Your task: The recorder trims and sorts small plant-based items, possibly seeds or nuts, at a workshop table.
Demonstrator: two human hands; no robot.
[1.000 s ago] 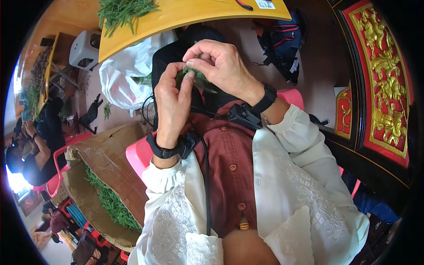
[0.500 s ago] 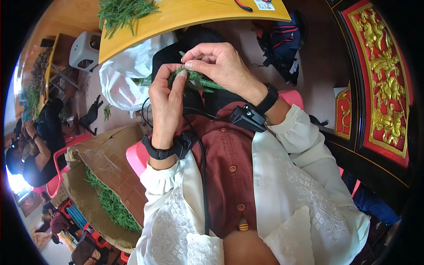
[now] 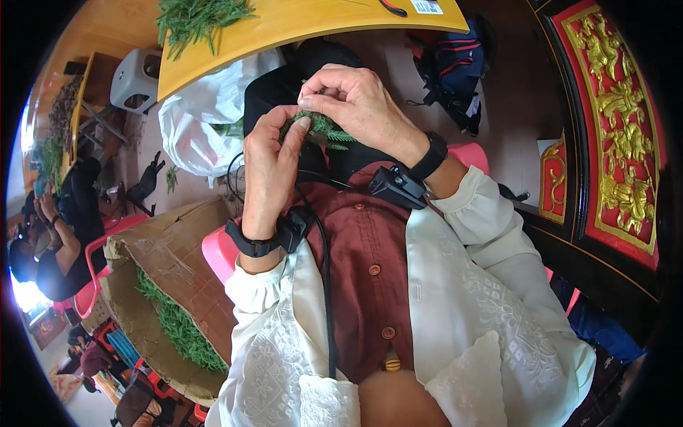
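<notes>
While the left hand (image 3: 269, 167) pinches one end of a green leafy sprig (image 3: 321, 129), the right hand (image 3: 359, 107) grips its top with bent fingertips, seemingly plucking, above the lap, below the yellow table (image 3: 299, 25) edge.

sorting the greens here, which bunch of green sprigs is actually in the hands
The small green sprig pinched between left hand and right hand; the table pile and cardboard box greens lie untouched.
</notes>
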